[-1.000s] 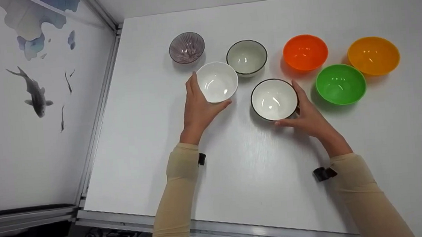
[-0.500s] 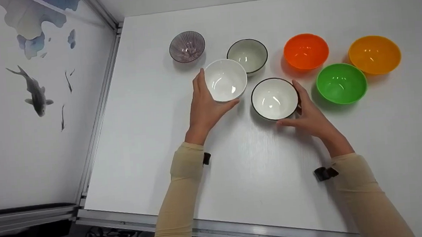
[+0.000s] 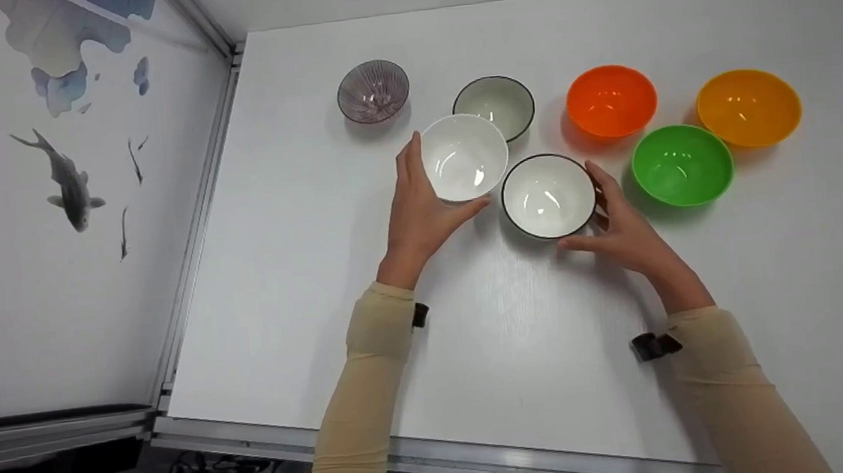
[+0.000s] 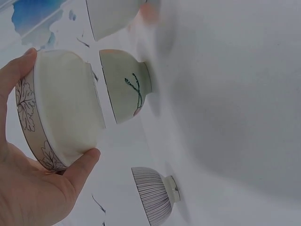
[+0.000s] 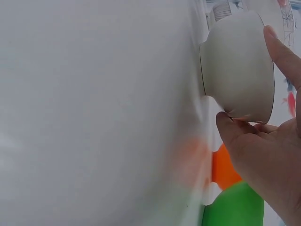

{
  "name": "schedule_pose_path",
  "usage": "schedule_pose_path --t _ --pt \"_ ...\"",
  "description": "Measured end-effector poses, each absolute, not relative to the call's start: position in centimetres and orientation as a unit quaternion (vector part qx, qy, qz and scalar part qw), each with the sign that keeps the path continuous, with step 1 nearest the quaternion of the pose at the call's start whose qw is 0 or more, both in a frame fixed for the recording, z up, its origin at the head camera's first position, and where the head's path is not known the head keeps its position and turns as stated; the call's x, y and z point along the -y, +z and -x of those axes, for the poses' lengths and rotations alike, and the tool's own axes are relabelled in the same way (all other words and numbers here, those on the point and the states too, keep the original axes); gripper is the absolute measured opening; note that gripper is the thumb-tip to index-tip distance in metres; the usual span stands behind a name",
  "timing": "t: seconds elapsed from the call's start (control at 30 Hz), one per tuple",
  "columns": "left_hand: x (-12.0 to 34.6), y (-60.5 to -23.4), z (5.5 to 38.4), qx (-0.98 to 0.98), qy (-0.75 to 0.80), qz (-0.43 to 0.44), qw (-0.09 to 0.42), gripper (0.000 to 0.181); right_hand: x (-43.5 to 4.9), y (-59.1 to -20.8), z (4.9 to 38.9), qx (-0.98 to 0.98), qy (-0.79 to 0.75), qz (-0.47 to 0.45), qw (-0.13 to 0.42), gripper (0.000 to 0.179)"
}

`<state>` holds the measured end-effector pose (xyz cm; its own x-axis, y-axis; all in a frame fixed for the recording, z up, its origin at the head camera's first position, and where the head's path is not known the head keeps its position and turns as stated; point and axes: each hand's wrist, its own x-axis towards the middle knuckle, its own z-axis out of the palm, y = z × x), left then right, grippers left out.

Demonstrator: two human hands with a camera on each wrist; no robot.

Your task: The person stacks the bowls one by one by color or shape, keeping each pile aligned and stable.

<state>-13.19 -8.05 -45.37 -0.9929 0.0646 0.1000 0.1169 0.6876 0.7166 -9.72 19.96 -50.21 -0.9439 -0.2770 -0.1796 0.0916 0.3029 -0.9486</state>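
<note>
My left hand (image 3: pixel 420 218) holds a white bowl (image 3: pixel 464 159) by its side, thumb on the near side and fingers on the far left. The left wrist view shows this bowl raised off the table, with a leaf-patterned band (image 4: pixel 29 106) round its rim. Just right of it, a white bowl with a dark rim (image 3: pixel 548 196) stands on the table. My right hand (image 3: pixel 628 235) grips that one from the right, between thumb and fingers. Behind the raised bowl is a pale grey-green bowl (image 3: pixel 501 102), its near left part covered in the head view.
A ribbed purple glass-like bowl (image 3: pixel 372 92) sits at the back left. To the right stand an orange bowl (image 3: pixel 611 101), a green bowl (image 3: pixel 682 165) and a yellow bowl (image 3: pixel 750 109). A printed panel (image 3: pixel 126 305) borders the table's left side.
My left hand has carried the white bowl rightward, close to the dark-rimmed bowl and overlapping the grey-green one in view. My right hand and its bowl have stayed almost still.
</note>
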Motion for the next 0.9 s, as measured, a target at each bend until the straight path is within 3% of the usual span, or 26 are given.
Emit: schedule_pose_path --t 0.9 --pt "6.1 -45.2 12.6 0.910 -0.404 0.090 0.032 0.123 -20.5 -50.4 9.6 -0.804 -0.575 0.052 0.143 0.109"
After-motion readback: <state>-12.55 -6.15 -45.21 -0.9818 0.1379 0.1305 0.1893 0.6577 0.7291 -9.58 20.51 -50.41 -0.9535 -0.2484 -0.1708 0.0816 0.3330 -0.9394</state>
